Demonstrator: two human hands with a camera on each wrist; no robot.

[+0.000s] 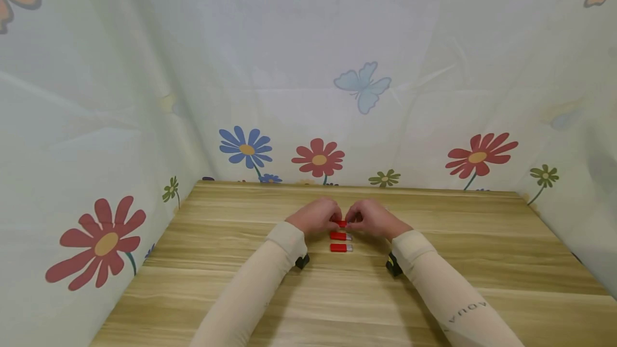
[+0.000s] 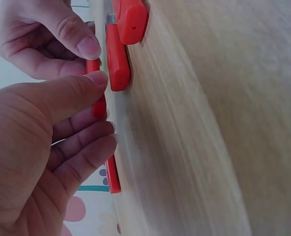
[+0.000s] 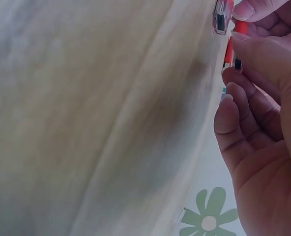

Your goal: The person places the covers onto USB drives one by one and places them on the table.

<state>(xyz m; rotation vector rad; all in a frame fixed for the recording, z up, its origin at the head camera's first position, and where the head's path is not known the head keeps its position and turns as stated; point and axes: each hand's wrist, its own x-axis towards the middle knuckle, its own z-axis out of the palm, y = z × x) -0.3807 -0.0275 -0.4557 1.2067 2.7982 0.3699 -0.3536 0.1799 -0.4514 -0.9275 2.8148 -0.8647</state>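
Observation:
Both hands meet over the table around one red USB stick (image 2: 99, 107). My left hand (image 1: 318, 215) pinches it between thumb and forefinger. From the other side, my right hand (image 1: 372, 217) has its thumb and fingers on the same stick; its dark connector end (image 3: 238, 65) shows under the right thumb. Two more red USB sticks, a middle one (image 1: 338, 236) and a near one (image 1: 339, 248), lie parallel on the table just below the hands, clear-capped ends to the right. Another red stick (image 2: 113, 176) shows beyond my left fingers in the left wrist view.
The wood-grain table (image 1: 217, 283) reaches back to a white curtain (image 1: 289, 68) printed with flowers, which also hangs along both sides. A small clear piece (image 3: 181, 215) lies near the table's far edge in the right wrist view.

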